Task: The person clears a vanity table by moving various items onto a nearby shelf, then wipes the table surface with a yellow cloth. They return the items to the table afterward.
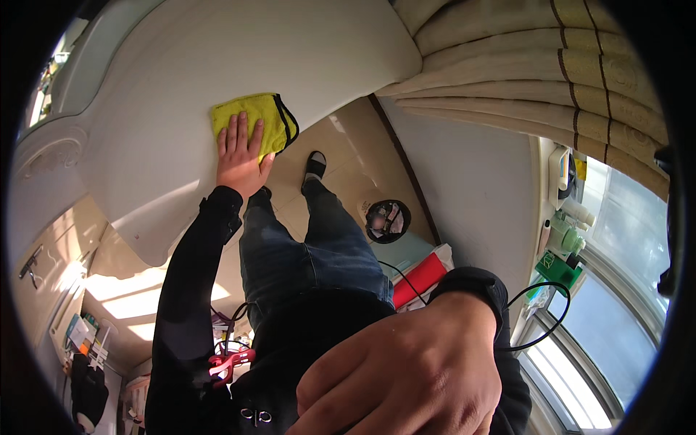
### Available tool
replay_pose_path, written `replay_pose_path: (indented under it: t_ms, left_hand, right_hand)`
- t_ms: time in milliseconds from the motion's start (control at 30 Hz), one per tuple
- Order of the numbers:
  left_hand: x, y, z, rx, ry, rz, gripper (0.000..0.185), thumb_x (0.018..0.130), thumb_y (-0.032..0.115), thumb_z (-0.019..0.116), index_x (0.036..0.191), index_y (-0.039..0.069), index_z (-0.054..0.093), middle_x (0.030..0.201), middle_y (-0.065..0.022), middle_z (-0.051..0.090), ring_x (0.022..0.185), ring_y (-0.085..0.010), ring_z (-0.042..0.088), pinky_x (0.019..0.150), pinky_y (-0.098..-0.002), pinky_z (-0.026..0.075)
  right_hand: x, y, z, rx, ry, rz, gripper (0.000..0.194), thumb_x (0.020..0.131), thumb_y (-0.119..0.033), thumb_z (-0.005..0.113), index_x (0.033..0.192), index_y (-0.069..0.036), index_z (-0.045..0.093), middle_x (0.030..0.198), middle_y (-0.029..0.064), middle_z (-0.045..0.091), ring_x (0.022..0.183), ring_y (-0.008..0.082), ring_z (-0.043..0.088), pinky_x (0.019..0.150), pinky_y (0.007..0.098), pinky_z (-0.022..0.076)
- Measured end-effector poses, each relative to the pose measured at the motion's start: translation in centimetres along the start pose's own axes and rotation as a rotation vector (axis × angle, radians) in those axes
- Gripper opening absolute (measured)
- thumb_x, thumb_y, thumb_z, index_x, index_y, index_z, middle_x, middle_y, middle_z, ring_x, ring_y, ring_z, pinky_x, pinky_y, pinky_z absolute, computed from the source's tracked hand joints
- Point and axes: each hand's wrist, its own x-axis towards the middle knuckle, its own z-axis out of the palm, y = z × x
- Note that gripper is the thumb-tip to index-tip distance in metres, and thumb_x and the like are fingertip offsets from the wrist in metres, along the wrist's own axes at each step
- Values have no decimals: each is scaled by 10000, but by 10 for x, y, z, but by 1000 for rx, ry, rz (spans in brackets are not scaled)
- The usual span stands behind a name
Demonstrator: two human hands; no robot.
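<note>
My left hand [239,155] lies flat, fingers slightly apart, on a yellow cloth [263,117] with black edging. The cloth rests on a large, smooth white furniture surface [179,87] near its edge, and the thumb reaches the cloth's lower border. Close to the camera, at the bottom of the view, is the back of my right hand [402,375]. Its fingers bend down and run out of the frame, so whatever may be in them is hidden. A black cable [565,321] loops beside the right wrist.
On the tiled floor [348,136] a small round bin [387,221] with litter stands right of my legs, near a red and white item [421,283]. Beige curtains [505,70] hang at the upper right. Bottles [565,236] and other items line the windowsill. Red clips [231,364] are by my left side.
</note>
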Motion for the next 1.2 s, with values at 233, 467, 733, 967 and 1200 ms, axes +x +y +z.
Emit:
replay_pose_path:
  t_ms: [233,467,733,967,1200]
  left_hand:
    - [160,112,33,21,24,159,854,910,474,662,1624,144,328,1689,-223,229,1573,-407,182,1259,-574,140]
    - [265,198,55,30,95,315,772,901,230,652,1607,379,376,1709,-142,258,1568,-418,223,1247,-620,155]
    - [225,172,45,119,36,472,529,1002,238,521,1520,339,518,1702,-31,303,1568,-354,251,1262,-585,205]
    - [56,62,22,294,-121,423,494,1016,202,528,1510,186,535,1693,6,315,1562,-275,272,1275,-501,239]
    - [-172,-79,-2,246,-172,224,516,1028,211,563,1537,149,500,1671,42,341,1537,-212,311,1275,-452,273]
  right_hand:
    - [-33,-60,-96,-255,-16,-218,262,1019,-192,573,846,-44,702,890,93,704,880,285,751,700,364,496]
    - [-51,-129,-150,-457,-55,145,347,1093,-229,520,771,-115,579,789,46,677,842,258,788,762,335,505]
    - [-110,-66,-205,-504,487,741,395,1148,-269,393,894,-1,533,835,89,572,820,226,654,868,385,539]
    - [-156,10,-212,-381,623,813,218,1096,-121,387,1085,-4,571,890,70,551,841,196,605,835,341,512]
    - [-136,68,-161,-324,511,869,226,822,79,345,861,-46,530,855,80,534,805,216,560,778,318,462]
